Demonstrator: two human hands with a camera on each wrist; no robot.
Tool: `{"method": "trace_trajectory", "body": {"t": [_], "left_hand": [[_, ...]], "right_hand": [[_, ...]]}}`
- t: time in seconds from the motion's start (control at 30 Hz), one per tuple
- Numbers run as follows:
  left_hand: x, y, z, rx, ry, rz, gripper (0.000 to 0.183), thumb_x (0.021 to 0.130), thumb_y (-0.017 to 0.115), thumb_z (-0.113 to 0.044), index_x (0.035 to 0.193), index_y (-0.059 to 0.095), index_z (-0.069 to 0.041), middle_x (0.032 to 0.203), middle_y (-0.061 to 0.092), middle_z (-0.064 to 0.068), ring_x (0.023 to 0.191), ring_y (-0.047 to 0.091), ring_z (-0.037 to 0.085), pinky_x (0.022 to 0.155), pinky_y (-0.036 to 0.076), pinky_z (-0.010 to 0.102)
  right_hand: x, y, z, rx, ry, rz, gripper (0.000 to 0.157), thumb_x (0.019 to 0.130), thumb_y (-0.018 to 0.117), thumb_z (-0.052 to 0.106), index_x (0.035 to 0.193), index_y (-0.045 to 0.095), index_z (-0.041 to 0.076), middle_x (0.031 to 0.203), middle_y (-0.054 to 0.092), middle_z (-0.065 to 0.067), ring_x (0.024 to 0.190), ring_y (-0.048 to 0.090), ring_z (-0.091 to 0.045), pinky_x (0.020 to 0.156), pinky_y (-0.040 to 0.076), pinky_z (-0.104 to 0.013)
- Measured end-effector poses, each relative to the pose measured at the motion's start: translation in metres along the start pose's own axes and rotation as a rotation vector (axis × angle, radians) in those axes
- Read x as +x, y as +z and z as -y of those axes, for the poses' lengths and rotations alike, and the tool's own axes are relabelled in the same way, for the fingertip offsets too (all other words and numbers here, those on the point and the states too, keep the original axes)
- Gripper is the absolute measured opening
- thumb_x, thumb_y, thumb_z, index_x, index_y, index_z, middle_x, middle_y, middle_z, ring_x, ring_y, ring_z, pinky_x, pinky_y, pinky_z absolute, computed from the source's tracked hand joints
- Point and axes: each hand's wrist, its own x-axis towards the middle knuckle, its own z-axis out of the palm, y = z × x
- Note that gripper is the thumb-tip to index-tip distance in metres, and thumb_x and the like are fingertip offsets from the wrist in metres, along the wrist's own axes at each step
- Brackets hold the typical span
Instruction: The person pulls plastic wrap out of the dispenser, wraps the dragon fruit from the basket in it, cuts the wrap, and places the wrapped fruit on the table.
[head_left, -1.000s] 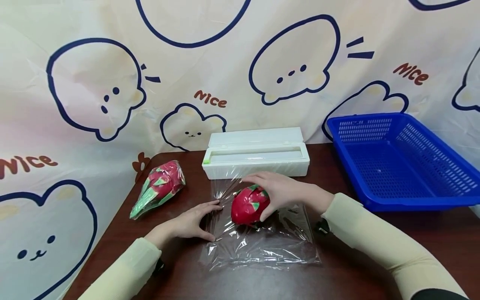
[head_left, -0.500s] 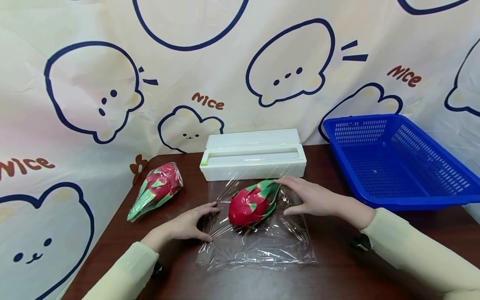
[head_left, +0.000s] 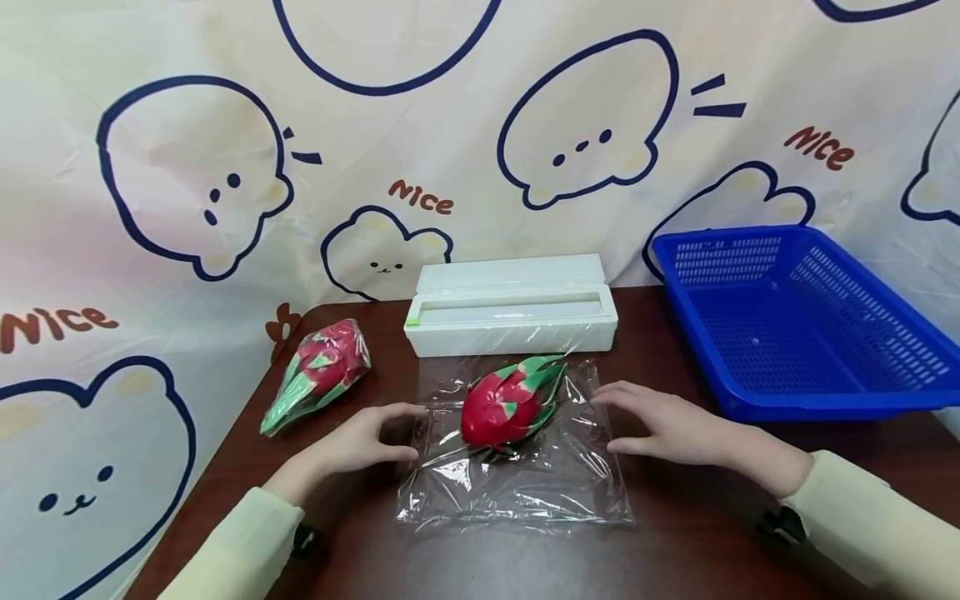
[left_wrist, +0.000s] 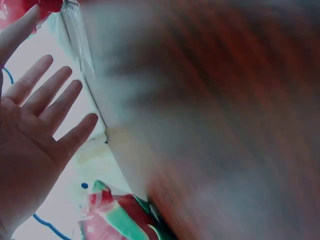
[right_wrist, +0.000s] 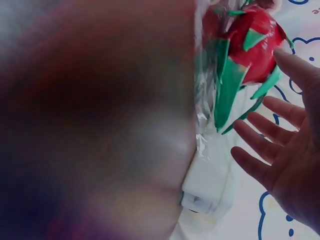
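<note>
A red dragon fruit (head_left: 498, 410) with green leaf tips lies on a sheet of clear plastic wrap (head_left: 517, 496) in the middle of the table. My left hand (head_left: 367, 437) is at the wrap's left edge, fingers spread and holding nothing. On the other side my right hand (head_left: 675, 425) reaches toward the wrap's right edge, thumb and fingers apart. The right wrist view has the dragon fruit (right_wrist: 255, 45) just beyond the straight fingers. Fingers of the left hand (left_wrist: 45, 120) are also extended in the left wrist view.
Behind the wrap stands a white wrap dispenser box (head_left: 513, 337) with its lid up. A second dragon fruit (head_left: 322, 371), wrapped in film, lies at the left. At the right sits a blue plastic basket (head_left: 825, 404). A patterned cloth (head_left: 450, 125) hangs behind the dark table (head_left: 465, 571).
My right hand has let go of the dragon fruit and moved right to the wrap's edge. The fruit stays on the wrap. My left hand has shifted slightly left.
</note>
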Motion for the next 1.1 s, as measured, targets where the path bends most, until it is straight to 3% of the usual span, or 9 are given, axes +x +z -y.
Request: {"method": "trace_trajectory", "body": {"t": [0.23,0.53,0.87,1.0,1.1], "left_hand": [[-0.023,0.012,-0.013,-0.076,0.037,0.028,0.040,0.087,0.075,-0.028,0.122,0.064,-0.011,0.115,0.066,-0.001,0.109,0.061,0.018,0.096,0.046,0.043],[-0.044,0.035,-0.027,-0.118,0.139,0.126,0.038,0.079,0.083,-0.028,0.113,0.069,-0.017,0.100,0.067,-0.010,0.090,0.061,0.009,0.082,0.050,0.029],[-0.051,0.040,-0.034,0.054,0.214,0.132,0.049,0.067,0.087,-0.047,0.105,0.066,-0.024,0.095,0.057,-0.016,0.087,0.055,0.003,0.077,0.048,0.023],[-0.053,0.043,-0.039,0.134,0.204,0.128,0.051,0.064,0.087,-0.051,0.101,0.062,-0.027,0.094,0.053,-0.017,0.087,0.052,0.003,0.075,0.046,0.022],[-0.054,0.045,-0.041,0.192,0.206,0.108,0.046,0.065,0.088,-0.043,0.096,0.058,-0.029,0.092,0.050,-0.018,0.086,0.050,0.002,0.073,0.045,0.021]], "right_hand": [[-0.019,0.013,0.008,0.045,-0.108,0.022,0.039,0.086,0.076,0.030,0.120,0.063,0.016,0.122,0.057,0.006,0.111,0.058,-0.012,0.091,0.049,-0.038],[-0.031,0.029,0.015,0.161,-0.155,0.097,0.041,0.077,0.082,0.039,0.112,0.064,0.027,0.114,0.056,0.015,0.103,0.055,-0.005,0.086,0.048,-0.028],[-0.033,0.035,0.024,0.073,-0.131,0.146,0.045,0.063,0.085,0.053,0.095,0.060,0.035,0.111,0.050,0.020,0.097,0.046,-0.002,0.071,0.046,-0.027],[-0.034,0.036,0.025,0.053,-0.145,0.123,0.035,0.067,0.087,0.039,0.087,0.058,0.035,0.109,0.049,0.017,0.096,0.046,-0.002,0.071,0.046,-0.025],[-0.034,0.036,0.023,0.049,-0.175,0.097,0.030,0.073,0.084,0.023,0.082,0.057,0.034,0.108,0.052,0.016,0.099,0.049,-0.004,0.077,0.047,-0.026]]}}
